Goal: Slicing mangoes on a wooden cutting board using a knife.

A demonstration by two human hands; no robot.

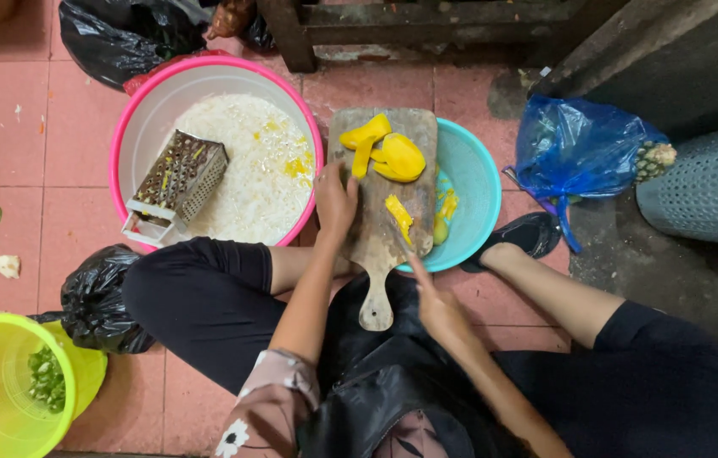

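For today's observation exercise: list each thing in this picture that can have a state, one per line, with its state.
Left hand: pressed flat on the cutting board.
Right hand: empty, off the board.
Cutting board: resting across the teal basin.
Yellow fruit pieces: cut, on the board.
Grater: lying on its side in the pink basin.
Blue bag: open.

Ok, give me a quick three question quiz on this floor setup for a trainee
1. True or false: the metal grater lies inside the pink basin.
2. Which hand rests on the wooden cutting board? A left hand, B right hand.
3. Fill in: the board lies across the rim of the ___ bowl.

Key: 1 true. 2 A. 3 teal. The yellow fruit pieces sit on the board's far end.
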